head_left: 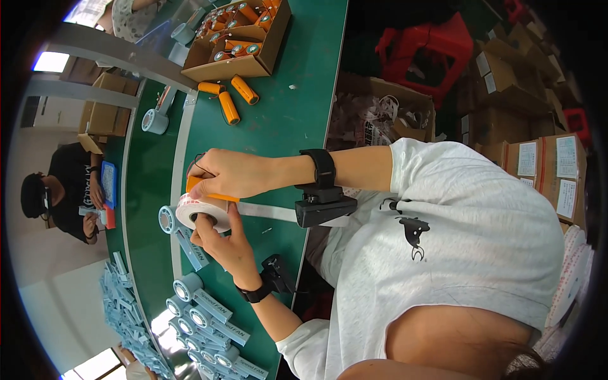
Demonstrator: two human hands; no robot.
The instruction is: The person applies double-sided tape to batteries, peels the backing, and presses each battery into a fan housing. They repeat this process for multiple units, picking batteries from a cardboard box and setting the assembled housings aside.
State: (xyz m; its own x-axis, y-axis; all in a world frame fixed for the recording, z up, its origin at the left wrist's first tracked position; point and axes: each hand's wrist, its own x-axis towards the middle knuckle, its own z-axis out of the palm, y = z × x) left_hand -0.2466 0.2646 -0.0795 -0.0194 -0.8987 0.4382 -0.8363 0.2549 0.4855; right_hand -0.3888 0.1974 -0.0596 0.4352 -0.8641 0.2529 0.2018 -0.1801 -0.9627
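While the orange, plastic-wrapped cylinder [223, 196] is clamped in the right hand [235, 172]'s fingers, the white tape roll [189, 214] beside it is gripped through its core by the left hand [233, 252], over the green tabletop [269, 120].

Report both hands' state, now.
Left hand: closed on a white tape roll, a finger in its core.
Right hand: closed, holding an orange cylinder with wires.
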